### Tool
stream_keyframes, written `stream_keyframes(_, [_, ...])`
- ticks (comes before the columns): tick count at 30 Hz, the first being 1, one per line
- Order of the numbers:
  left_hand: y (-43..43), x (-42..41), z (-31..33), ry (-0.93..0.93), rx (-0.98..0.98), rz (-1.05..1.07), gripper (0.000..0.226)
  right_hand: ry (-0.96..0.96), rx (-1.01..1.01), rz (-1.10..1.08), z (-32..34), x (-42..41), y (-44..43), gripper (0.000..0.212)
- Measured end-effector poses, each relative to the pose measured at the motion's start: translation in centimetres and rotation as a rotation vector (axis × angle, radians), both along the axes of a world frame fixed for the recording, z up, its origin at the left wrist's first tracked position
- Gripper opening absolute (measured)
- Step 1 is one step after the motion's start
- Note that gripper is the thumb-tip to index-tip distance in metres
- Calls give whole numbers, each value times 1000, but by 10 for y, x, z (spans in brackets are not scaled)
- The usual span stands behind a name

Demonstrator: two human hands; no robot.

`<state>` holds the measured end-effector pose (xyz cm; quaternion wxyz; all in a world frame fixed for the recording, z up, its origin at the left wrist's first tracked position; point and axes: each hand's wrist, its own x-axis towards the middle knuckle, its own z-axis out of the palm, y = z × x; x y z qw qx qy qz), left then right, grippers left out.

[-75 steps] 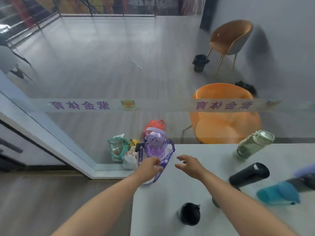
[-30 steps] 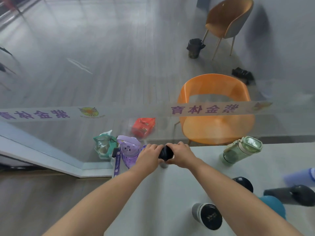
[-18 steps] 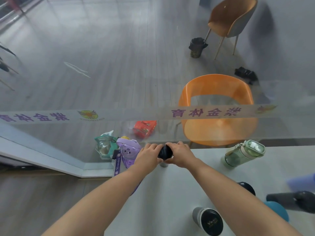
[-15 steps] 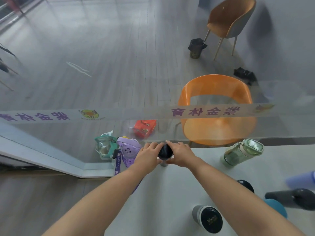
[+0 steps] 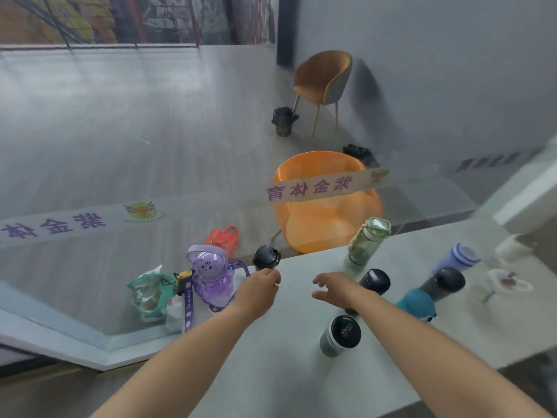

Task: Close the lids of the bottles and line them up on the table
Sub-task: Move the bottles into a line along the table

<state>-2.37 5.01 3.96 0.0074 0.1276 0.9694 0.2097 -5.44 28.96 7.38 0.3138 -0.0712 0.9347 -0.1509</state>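
Now right hand (image 5: 334,288) off black bottle (image 5: 265,257), open

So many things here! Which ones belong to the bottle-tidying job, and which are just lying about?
Job:
purple bottle
small black bottle
green bottle
dark flask
grey tumbler
table

Lying about:
orange chair
brown chair
red bag

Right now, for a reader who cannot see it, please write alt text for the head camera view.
A person's left hand and right hand hover open over a grey table, beside a small black bottle and a purple bottle at its far edge. Several more bottles stand to the right.
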Motion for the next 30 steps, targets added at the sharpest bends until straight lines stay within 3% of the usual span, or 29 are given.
stream_keyframes(6, [30,39,5,-32,-196,-151,20,-62,124,-35,-14,80,27,84])
stream_keyframes(12, [41,50,12,-72,-221,-119,32,58,125,-19,-41,98,33,64])
stream_keyframes(20, [29,-6,-4,60,-111,89,21,115,39,182,-45,13,19,57])
stream_keyframes(24, [27,-44,-4,18,-110,215,40,145,15,269,-49,-43,9,64])
stream_keyframes(30, [28,-82,-12,-206,-237,355,70,177,-15,344,-58,-112,-5,72])
